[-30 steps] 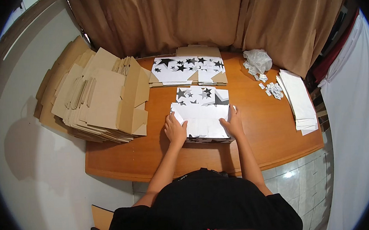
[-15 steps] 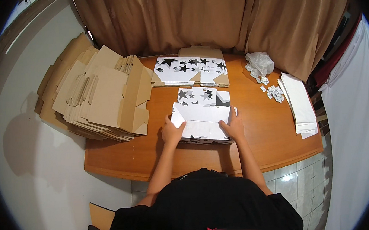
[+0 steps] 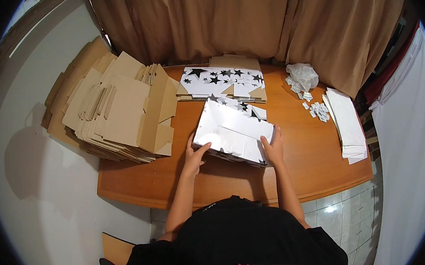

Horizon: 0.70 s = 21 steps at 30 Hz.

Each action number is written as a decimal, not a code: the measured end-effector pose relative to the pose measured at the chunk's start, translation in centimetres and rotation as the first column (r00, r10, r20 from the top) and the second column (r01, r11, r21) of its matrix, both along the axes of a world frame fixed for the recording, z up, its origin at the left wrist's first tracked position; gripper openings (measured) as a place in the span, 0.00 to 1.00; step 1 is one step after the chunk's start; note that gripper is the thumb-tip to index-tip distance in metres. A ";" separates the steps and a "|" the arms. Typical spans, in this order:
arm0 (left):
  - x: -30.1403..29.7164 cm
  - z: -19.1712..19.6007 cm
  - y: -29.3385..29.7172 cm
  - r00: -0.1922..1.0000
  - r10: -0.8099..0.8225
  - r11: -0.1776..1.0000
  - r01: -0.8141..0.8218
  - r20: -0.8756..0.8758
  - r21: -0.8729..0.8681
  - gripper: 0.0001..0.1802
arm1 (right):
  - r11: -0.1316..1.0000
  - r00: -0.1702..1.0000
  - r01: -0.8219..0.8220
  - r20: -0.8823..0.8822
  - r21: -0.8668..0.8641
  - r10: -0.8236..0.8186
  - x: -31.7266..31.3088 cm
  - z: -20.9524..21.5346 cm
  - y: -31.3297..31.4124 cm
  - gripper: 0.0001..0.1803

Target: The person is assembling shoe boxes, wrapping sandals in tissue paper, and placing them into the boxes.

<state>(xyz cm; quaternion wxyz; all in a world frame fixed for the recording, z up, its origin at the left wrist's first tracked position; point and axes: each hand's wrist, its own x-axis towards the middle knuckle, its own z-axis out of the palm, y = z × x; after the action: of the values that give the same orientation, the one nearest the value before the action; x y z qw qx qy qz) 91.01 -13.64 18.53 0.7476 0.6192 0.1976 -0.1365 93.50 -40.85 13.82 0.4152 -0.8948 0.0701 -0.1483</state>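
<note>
Between my hands is a white cardboard box (image 3: 236,139) printed outside with black and grey stars. Its plain white inside faces up, and the star-printed lid flap (image 3: 240,105) stands out at the far side. My left hand (image 3: 194,157) grips the left wall, thumb over the rim and fingers outside. At the right end my right hand (image 3: 274,149) holds the other wall the same way. The box sits tilted, its left end higher than its right. Just beyond it lies a stack of flat star-printed boxes (image 3: 207,86).
Flattened brown cardboard boxes (image 3: 117,109) are piled at the table's left. Small white packets (image 3: 319,111) lie at the right beside a clear plastic bag (image 3: 303,77). A stack of white paper sheets (image 3: 346,125) rests along the right edge. Brown curtains (image 3: 205,22) hang behind the table.
The box has turned clockwise and tilted, its left end rising. My left hand has shifted slightly left and down along the wall; both hands keep hold.
</note>
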 end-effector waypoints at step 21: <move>-1.2 -3.8 -7.4 0.270 -0.629 0.541 -0.522 0.729 0.659 0.38 | 0.628 0.868 0.022 -0.326 0.778 0.373 -2.2 5.5 1.4 0.40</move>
<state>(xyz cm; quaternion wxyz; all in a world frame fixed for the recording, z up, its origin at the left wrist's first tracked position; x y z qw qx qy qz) 89.80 -21.03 14.75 0.2949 0.8424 -0.2854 0.3492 91.29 -39.41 19.30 0.7353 -0.6471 0.1310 0.1533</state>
